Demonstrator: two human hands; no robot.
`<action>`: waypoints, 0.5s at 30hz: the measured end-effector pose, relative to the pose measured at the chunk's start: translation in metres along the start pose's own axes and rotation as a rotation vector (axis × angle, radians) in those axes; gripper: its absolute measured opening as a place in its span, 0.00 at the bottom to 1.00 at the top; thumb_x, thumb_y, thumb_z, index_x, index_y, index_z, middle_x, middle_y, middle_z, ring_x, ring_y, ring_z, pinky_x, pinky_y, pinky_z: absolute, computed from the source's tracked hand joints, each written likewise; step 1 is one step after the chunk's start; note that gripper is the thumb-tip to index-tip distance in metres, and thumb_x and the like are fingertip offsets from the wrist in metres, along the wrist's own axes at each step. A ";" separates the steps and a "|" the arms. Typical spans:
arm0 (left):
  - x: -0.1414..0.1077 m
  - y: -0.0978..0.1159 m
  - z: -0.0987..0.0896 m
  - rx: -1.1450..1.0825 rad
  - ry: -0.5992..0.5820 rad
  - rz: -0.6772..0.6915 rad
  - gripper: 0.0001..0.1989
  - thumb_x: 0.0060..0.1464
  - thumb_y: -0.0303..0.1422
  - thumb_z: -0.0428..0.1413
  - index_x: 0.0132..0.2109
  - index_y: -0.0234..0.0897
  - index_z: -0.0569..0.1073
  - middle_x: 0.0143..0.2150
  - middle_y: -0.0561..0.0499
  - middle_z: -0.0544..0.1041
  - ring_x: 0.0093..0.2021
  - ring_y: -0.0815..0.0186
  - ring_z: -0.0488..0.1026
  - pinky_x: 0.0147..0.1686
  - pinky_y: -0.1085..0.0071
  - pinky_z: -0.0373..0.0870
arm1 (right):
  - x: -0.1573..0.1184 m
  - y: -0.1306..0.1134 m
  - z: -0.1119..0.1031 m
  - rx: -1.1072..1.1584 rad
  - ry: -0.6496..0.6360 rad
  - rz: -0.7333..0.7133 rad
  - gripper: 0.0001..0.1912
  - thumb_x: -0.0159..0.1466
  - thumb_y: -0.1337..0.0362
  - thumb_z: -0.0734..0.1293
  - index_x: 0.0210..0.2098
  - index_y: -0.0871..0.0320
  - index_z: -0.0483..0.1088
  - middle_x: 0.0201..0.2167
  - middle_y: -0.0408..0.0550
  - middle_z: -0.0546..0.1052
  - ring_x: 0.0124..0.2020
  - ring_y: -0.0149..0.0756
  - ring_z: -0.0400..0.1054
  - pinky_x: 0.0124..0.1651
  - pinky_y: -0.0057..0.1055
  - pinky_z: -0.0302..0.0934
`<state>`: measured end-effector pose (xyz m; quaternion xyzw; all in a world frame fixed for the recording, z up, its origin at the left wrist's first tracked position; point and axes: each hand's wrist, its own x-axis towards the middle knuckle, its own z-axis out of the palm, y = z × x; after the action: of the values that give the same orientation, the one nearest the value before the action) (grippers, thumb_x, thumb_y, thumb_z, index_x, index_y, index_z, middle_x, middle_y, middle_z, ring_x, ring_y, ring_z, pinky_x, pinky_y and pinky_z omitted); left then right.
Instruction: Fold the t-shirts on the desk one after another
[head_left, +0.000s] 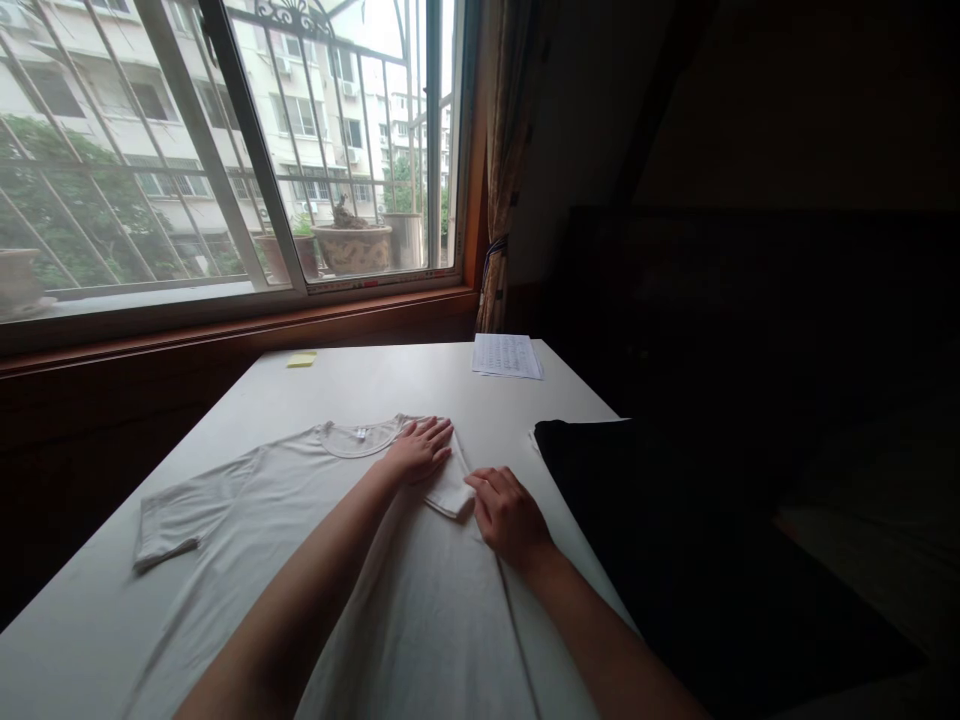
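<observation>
A white T-shirt (262, 510) lies spread on the white table, its neckline toward the window. Its left sleeve is stretched out flat, while the right side is folded inward with the sleeve lying on the body. My left hand (418, 450) rests flat on the shirt near the collar and the right shoulder, fingers extended. At the outer edge of the folded sleeve, my right hand (511, 517) has its fingers curled and pinches the cloth by the fold. My left forearm covers part of the shirt's middle.
Dark folded cloth (645, 540) hangs over the table's right side. Printed sheets (507, 356) and a yellow sticky note pad (301, 359) lie along the far edge of the table (390, 375). Beyond are a window with bars and a tied curtain (496, 200).
</observation>
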<state>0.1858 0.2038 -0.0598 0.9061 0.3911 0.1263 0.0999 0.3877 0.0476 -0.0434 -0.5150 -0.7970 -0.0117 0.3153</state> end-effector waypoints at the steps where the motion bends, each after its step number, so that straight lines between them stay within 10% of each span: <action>1: 0.000 0.001 0.000 0.003 -0.005 -0.003 0.27 0.69 0.45 0.44 0.72 0.50 0.58 0.75 0.51 0.56 0.75 0.56 0.48 0.71 0.52 0.40 | 0.000 0.002 0.001 0.016 -0.020 -0.017 0.21 0.62 0.76 0.63 0.50 0.54 0.75 0.48 0.49 0.78 0.51 0.44 0.67 0.56 0.41 0.65; 15: -0.026 -0.004 -0.019 0.030 0.065 -0.149 0.26 0.70 0.42 0.42 0.72 0.49 0.56 0.76 0.51 0.53 0.76 0.55 0.42 0.71 0.47 0.39 | -0.007 0.015 0.003 -0.012 -0.086 0.016 0.20 0.60 0.72 0.67 0.48 0.50 0.80 0.52 0.42 0.81 0.61 0.46 0.68 0.60 0.46 0.63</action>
<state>0.1596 0.1889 -0.0466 0.8713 0.4625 0.1419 0.0824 0.4007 0.0501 -0.0535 -0.5234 -0.8055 0.0081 0.2778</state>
